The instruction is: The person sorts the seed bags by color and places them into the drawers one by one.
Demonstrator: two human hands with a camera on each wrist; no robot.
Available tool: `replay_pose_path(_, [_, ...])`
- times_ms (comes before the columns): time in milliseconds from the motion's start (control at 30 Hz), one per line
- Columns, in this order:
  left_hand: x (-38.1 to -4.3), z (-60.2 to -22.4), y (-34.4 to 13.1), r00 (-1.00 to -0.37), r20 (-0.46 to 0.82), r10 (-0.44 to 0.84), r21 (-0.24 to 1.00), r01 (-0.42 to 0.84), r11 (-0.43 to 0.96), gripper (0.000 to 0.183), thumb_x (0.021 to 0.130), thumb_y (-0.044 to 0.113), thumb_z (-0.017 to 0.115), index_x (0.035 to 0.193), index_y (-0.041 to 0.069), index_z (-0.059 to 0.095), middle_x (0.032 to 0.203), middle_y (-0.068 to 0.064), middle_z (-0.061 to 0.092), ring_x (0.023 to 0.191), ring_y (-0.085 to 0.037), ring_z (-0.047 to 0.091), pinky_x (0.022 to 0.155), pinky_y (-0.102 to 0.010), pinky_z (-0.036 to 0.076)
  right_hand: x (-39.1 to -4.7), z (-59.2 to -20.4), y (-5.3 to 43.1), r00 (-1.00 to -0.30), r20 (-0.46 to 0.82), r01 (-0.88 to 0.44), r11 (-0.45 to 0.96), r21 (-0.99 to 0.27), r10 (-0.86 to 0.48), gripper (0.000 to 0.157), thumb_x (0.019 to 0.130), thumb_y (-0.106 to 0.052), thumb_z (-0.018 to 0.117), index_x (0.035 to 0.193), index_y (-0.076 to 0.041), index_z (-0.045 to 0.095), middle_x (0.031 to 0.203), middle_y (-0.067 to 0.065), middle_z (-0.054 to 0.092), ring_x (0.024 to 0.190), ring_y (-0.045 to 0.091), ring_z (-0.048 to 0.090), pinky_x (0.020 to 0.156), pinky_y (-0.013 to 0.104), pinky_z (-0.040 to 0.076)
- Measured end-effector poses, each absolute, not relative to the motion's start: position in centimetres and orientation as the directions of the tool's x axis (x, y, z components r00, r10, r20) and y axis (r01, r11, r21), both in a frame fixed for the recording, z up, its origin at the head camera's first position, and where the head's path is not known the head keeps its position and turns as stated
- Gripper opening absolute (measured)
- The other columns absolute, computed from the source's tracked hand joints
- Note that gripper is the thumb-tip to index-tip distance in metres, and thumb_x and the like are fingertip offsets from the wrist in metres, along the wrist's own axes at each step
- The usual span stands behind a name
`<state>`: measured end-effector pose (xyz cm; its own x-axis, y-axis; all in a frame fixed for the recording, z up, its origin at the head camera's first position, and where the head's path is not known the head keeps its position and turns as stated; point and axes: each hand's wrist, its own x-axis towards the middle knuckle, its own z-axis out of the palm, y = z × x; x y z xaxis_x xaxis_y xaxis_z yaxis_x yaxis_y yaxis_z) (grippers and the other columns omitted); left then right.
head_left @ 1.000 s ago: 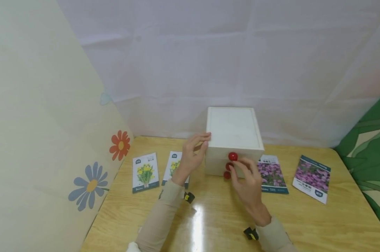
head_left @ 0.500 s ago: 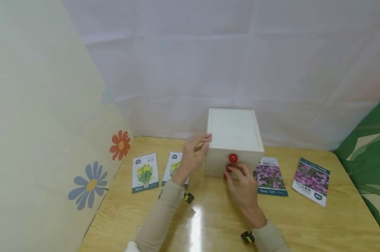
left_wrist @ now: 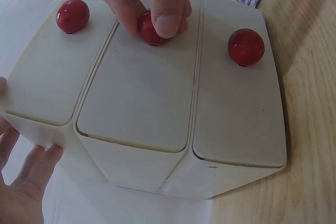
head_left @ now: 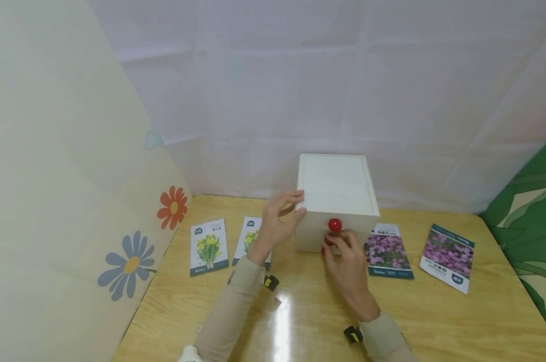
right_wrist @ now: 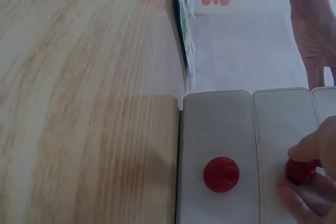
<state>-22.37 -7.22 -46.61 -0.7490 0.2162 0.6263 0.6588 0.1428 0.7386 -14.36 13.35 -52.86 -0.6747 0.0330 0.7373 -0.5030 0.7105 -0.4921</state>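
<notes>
A white box [head_left: 336, 183] with three stacked drawers stands at the back of the table, each drawer front bearing a round red knob. My right hand [head_left: 351, 271] pinches the middle knob [left_wrist: 149, 30] between thumb and fingers. The top knob [head_left: 334, 224] and bottom knob [right_wrist: 221, 174] are free of fingers. In the left wrist view all three drawer fronts look flush with the box. My left hand [head_left: 275, 226] touches the box's left side near its top front edge, with fingers extended and the thumb by the front corner.
Two packets with yellow flowers, an outer packet [head_left: 209, 247] and an inner packet [head_left: 250, 239], lie left of the box. On the right lie a pink-flower packet [head_left: 389, 251] and another pink-flower packet [head_left: 448, 257]. A white cloth [head_left: 273, 100] hangs behind the wooden table [head_left: 436, 322].
My right hand has shifted slightly left, and its fingers have closed around the middle knob. The left thumb has moved a little right onto the box's corner. The box stays put.
</notes>
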Motion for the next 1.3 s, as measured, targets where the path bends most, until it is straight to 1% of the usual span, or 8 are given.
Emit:
replay_pose_path(300, [-22.5,-46.8,-7.2,-0.747,0.63,0.215,0.734,0.662,0.15,0.025,0.099,0.013,0.076,0.122,0.005,0.073,0.142,-0.011,0.069,0.132,-0.028,0.066,0.096,-0.039,0.065,-14.2,-52.7,13.5,-0.699,0.714,-0.491,0.709,-0.506,0.026,0.028,0.075,0.009,0.089,0.1,0.0,0.079,0.106,0.012,0.067,0.09,0.025,0.071,0.08,0.018,0.056])
replay_pose_path(400, [-22.5,-46.8,-7.2,-0.744,0.634,0.209,0.732,0.665,0.146,0.024,0.099,0.012,0.076,0.121,0.004,0.073,0.141,-0.012,0.069,0.131,-0.029,0.067,0.096,-0.036,0.065,-14.1,-52.6,13.5,-0.691,0.723,-0.506,0.7,-0.505,0.022,0.028,0.075,0.01,0.089,0.099,0.0,0.08,0.105,0.012,0.068,0.089,0.024,0.07,0.078,0.021,0.056])
replay_pose_path(500, [-22.4,-46.8,-7.2,-0.744,0.635,0.209,0.732,0.665,0.144,0.024,0.098,0.011,0.076,0.121,0.004,0.073,0.141,-0.012,0.069,0.131,-0.03,0.066,0.096,-0.035,0.065,-14.0,-52.5,13.5,-0.681,0.733,-0.517,0.697,-0.497,0.018,0.027,0.075,0.009,0.09,0.098,-0.001,0.08,0.105,0.012,0.069,0.088,0.024,0.07,0.075,0.029,0.057])
replay_pose_path(600, [-22.4,-46.7,-7.2,-0.743,0.635,0.211,0.732,0.666,0.143,0.025,0.099,0.011,0.076,0.122,0.004,0.073,0.142,-0.012,0.069,0.132,-0.029,0.066,0.096,-0.036,0.065,-13.8,-52.2,13.5,-0.682,0.731,-0.515,0.7,-0.494,0.014,0.027,0.075,0.009,0.09,0.098,-0.002,0.08,0.104,0.012,0.069,0.088,0.023,0.07,0.075,0.031,0.058])
replay_pose_path(733, [-22.6,-46.7,-7.1,-0.743,0.635,0.212,0.732,0.666,0.143,0.025,0.098,0.011,0.076,0.122,0.004,0.073,0.141,-0.012,0.069,0.131,-0.029,0.066,0.096,-0.036,0.065,-13.7,-52.1,13.5,-0.693,0.721,-0.507,0.702,-0.5,0.014,0.027,0.075,0.009,0.09,0.097,-0.001,0.08,0.104,0.012,0.069,0.088,0.023,0.07,0.076,0.025,0.059])
replay_pose_path(867, [-22.5,-46.7,-7.1,-0.744,0.633,0.212,0.733,0.665,0.146,0.025,0.098,0.011,0.077,0.122,0.004,0.073,0.141,-0.012,0.069,0.131,-0.03,0.067,0.096,-0.036,0.065,-13.5,-52.2,13.6,-0.718,0.696,-0.49,0.698,-0.522,0.016,0.027,0.075,0.01,0.09,0.098,0.0,0.08,0.105,0.012,0.069,0.089,0.022,0.07,0.081,0.012,0.054])
replay_pose_path(967, [-22.5,-46.6,-7.1,-0.747,0.63,0.214,0.734,0.662,0.15,0.025,0.098,0.011,0.077,0.122,0.003,0.073,0.141,-0.012,0.069,0.131,-0.029,0.067,0.096,-0.036,0.065,-13.3,-52.3,13.6,-0.724,0.69,-0.488,0.694,-0.529,0.017,0.027,0.075,0.01,0.09,0.098,0.0,0.08,0.106,0.011,0.068,0.09,0.022,0.07,0.084,0.007,0.05])
replay_pose_path(1300, [-22.4,-46.7,-7.1,-0.753,0.623,0.212,0.741,0.655,0.148,0.026,0.097,0.01,0.077,0.122,0.004,0.073,0.142,-0.012,0.068,0.131,-0.029,0.066,0.097,-0.035,0.065,-12.8,-52.2,13.4,-0.683,0.73,-0.529,0.675,-0.514,0.021,0.027,0.074,0.011,0.091,0.096,-0.001,0.081,0.103,0.012,0.069,0.088,0.023,0.071,0.082,0.018,0.058])
